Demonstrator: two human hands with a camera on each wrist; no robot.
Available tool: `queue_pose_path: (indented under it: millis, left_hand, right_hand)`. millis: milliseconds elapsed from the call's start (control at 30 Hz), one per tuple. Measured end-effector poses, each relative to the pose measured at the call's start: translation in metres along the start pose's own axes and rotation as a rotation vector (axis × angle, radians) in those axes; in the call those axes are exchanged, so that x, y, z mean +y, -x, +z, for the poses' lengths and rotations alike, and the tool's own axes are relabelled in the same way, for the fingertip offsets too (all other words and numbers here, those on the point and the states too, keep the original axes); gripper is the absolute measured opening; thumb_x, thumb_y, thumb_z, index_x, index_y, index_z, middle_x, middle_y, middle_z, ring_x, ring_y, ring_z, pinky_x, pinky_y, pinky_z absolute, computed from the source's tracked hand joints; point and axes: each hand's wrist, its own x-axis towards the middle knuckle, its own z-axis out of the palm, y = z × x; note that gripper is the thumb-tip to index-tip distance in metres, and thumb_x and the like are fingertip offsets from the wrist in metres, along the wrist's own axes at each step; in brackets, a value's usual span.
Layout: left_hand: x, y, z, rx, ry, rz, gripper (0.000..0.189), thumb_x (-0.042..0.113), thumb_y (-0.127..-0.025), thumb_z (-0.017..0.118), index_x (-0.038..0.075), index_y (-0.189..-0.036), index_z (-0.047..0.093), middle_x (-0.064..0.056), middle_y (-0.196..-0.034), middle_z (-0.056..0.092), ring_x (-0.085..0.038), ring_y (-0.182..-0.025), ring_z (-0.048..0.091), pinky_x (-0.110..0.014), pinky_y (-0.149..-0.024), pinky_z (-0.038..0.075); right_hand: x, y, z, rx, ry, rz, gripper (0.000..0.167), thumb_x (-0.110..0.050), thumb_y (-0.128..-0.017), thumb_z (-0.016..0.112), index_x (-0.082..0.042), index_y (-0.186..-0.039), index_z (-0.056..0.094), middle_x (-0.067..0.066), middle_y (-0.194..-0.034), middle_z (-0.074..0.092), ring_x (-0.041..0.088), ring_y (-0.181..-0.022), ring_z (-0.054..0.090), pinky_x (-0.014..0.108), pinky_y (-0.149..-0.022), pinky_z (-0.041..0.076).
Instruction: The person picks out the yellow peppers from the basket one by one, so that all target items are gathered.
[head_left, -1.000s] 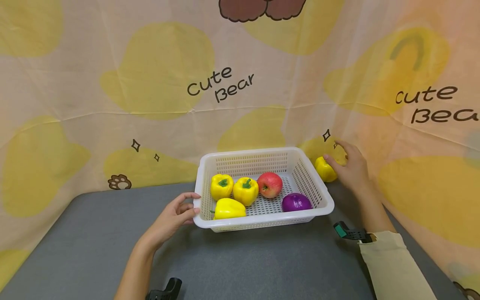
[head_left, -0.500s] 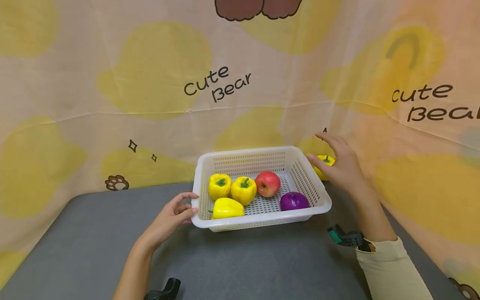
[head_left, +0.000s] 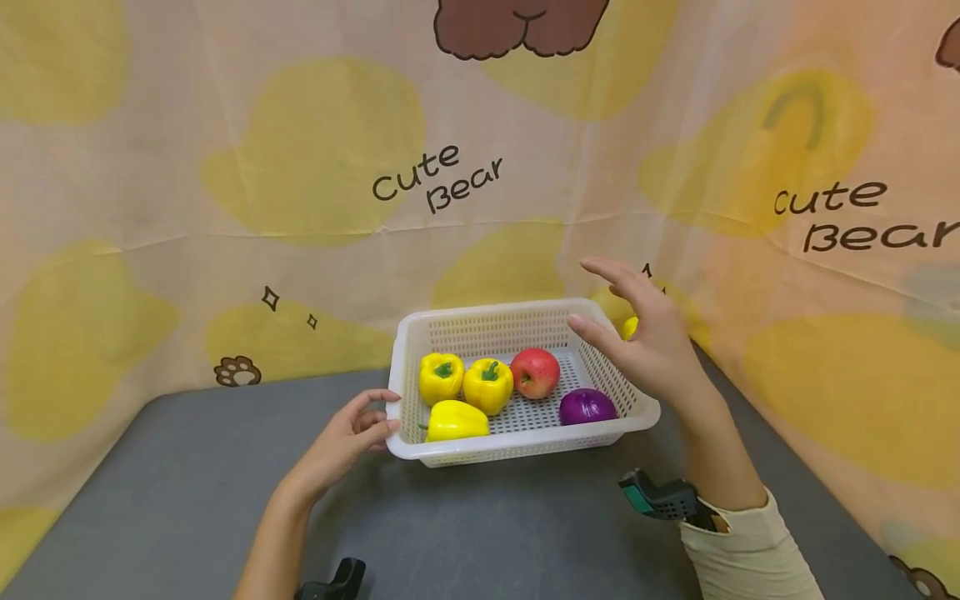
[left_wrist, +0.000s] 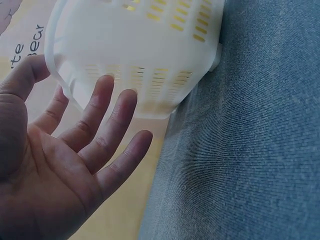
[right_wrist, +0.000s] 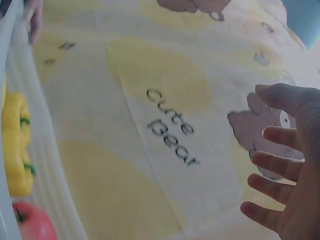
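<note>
A white plastic basket (head_left: 510, 453) stands on the table. It holds three yellow bell peppers (head_left: 487, 386), a red apple (head_left: 536, 372) and a purple onion (head_left: 587, 407). My left hand (head_left: 347, 437) holds the basket's left rim, thumb and index finger at the edge. In the left wrist view, the other fingers (left_wrist: 122, 112) spread beside the basket's outer wall. My right hand (head_left: 651, 342) hovers over the right end of the basket, fingers apart and nothing in them. Behind it, another yellow bell pepper (head_left: 631, 327) shows outside the basket, mostly hidden by the hand.
The grey tabletop (head_left: 510, 533) runs in front of the basket. A printed cloth (head_left: 315, 275) with yellow patches and lettering hangs close behind it and along the right side. Dark wrist devices (head_left: 660, 497) sit on both forearms.
My right hand has moved left from beside the loose bell pepper to above the basket's right end, leaving that pepper outside. My left hand has stayed at the rim.
</note>
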Motion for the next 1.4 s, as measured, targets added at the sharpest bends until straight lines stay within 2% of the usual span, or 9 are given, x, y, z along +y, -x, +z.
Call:
queue_pose_path:
  millis: [200,333,433,633,967,1233,1400]
  left_hand:
    - [-0.003,-0.001,0.001,0.007,0.003,-0.002,0.051,0.027,-0.099,0.064,0.006,-0.141,0.042,-0.022,-0.124,0.067,-0.018,-0.101,0.068,-0.040,-0.094,0.057]
    - [-0.005,-0.002,0.001,0.003,0.000,0.006,0.051,0.027,-0.099,0.064,0.006,-0.141,0.043,-0.022,-0.124,0.067,-0.020,-0.101,0.068,-0.040,-0.094,0.057]
    - [-0.005,-0.001,0.003,0.002,0.006,0.003,0.050,0.025,-0.099,0.064,0.006,-0.140,0.043,-0.022,-0.123,0.067,-0.019,-0.100,0.068,-0.038,-0.093,0.057]
    - [-0.001,-0.003,0.006,-0.003,0.016,0.009,0.050,0.026,-0.099,0.064,0.007,-0.140,0.043,-0.022,-0.125,0.067,-0.020,-0.102,0.067,-0.041,-0.094,0.056]
    - [-0.002,0.001,0.002,0.025,0.008,-0.011,0.049,0.025,-0.099,0.064,0.007,-0.140,0.043,-0.022,-0.123,0.068,-0.019,-0.099,0.067,-0.030,-0.089,0.056]
    - [-0.004,0.001,0.001,0.031,0.014,-0.013,0.050,0.026,-0.099,0.064,0.007,-0.141,0.043,-0.023,-0.126,0.067,-0.021,-0.102,0.068,-0.042,-0.095,0.057]
    - [-0.005,-0.001,0.001,0.022,0.015,-0.008,0.050,0.025,-0.099,0.064,0.007,-0.140,0.043,-0.023,-0.127,0.066,-0.022,-0.103,0.068,-0.044,-0.096,0.056]
  right_hand:
    - [-0.027,-0.009,0.024,-0.068,-0.089,-0.054,0.062,-0.018,-0.086,0.079,-0.018,-0.144,0.055,0.002,-0.149,0.055,0.022,-0.141,0.048,0.055,-0.115,0.039]
    - [-0.038,-0.013,0.037,-0.070,-0.156,-0.082,0.062,-0.018,-0.087,0.079,-0.019,-0.144,0.055,0.000,-0.149,0.055,0.019,-0.140,0.048,0.051,-0.117,0.038]
    - [-0.042,-0.012,0.048,-0.081,-0.201,-0.071,0.061,-0.019,-0.088,0.078,-0.018,-0.144,0.055,0.001,-0.148,0.056,0.018,-0.139,0.050,0.049,-0.115,0.041]
    - [-0.036,-0.008,0.063,-0.135,-0.236,0.016,0.056,-0.021,-0.090,0.075,-0.016,-0.143,0.056,0.001,-0.147,0.057,0.018,-0.136,0.052,0.048,-0.111,0.046]
    - [-0.019,-0.008,0.080,-0.226,-0.175,0.068,0.056,-0.031,-0.091,0.074,-0.018,-0.143,0.056,0.001,-0.146,0.058,0.020,-0.136,0.053,0.048,-0.110,0.046]
    - [-0.011,-0.008,0.094,-0.267,-0.174,0.064,0.055,-0.031,-0.092,0.073,-0.017,-0.142,0.057,0.004,-0.144,0.060,0.026,-0.134,0.055,0.049,-0.108,0.048]
    - [-0.007,-0.006,0.106,-0.300,-0.184,0.068,0.055,-0.032,-0.092,0.074,-0.019,-0.142,0.057,0.003,-0.145,0.060,0.025,-0.135,0.054,0.047,-0.108,0.048]
